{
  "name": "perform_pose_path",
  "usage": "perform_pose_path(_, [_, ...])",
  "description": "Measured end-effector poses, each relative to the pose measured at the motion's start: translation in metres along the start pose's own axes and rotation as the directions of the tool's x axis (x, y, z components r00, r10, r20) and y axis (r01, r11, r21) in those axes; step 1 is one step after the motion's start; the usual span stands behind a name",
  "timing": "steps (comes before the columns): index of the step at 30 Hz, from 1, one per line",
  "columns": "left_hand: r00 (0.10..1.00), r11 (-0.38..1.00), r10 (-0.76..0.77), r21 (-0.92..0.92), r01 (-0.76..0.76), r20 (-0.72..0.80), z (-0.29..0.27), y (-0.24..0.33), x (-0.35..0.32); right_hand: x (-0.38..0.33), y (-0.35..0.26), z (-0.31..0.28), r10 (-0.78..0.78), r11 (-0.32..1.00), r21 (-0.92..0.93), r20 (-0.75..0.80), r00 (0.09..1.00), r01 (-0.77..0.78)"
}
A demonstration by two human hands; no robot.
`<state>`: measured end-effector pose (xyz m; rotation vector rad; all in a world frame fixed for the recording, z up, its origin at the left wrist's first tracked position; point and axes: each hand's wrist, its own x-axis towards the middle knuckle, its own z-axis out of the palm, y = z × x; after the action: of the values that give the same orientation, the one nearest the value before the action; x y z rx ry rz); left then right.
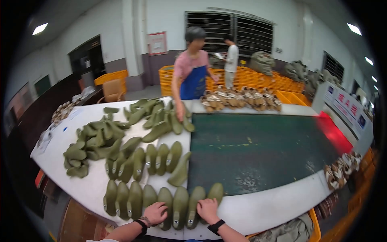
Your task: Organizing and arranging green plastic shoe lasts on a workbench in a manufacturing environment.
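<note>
A row of olive-green shoe lasts (180, 203) stands side by side along the near edge of the white table. My left hand (155, 213) has its fingers curled on a shoe last (165, 197) in the middle of the row, its thumb side hard to make out. My right hand (207, 210) grips the lower part of the rightmost shoe last (217, 191), which leans slightly right. Behind is a second, shorter row of shoe lasts (162, 158), with one last (180, 171) lying tilted at its right end. Loose shoe lasts (98, 137) lie heaped farther left.
Across the table, a person in a blue apron (192, 84) reaches a hand (179, 112) to the far lasts. A dark green belt (258, 149) runs to the right. Shoes (242, 99) line the far edge; more shoes (340, 171) sit at right. An orange crate (315, 226) stands below.
</note>
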<state>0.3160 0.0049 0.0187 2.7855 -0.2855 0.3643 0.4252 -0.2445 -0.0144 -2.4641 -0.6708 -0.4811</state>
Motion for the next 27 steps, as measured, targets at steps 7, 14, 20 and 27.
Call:
perform_pose_path(7, [0.997, 0.998, 0.062, 0.028, -0.061, -0.035, -0.001, 0.007, 0.001, -0.008, -0.002, -0.007, 0.036, 0.998, -0.049, 0.042, 0.998, -0.034])
perform_pose_path(14, [0.999, 0.999, 0.032, 0.021, -0.031, -0.023, -0.003, 0.005, -0.001, -0.006, -0.006, -0.010, 0.034, 0.998, -0.063, 0.097, 0.995, -0.027])
perform_pose_path(20, [0.999, 1.000, 0.020, 0.022, -0.020, -0.028, -0.004, 0.003, -0.004, -0.008, -0.007, -0.004, -0.012, 0.998, -0.059, 0.034, 0.999, 0.014])
perform_pose_path(27, [1.000, 1.000, 0.019, 0.012, -0.019, 0.001, -0.003, 0.001, -0.002, -0.005, -0.009, -0.007, -0.008, 0.999, -0.054, 0.069, 0.998, 0.012])
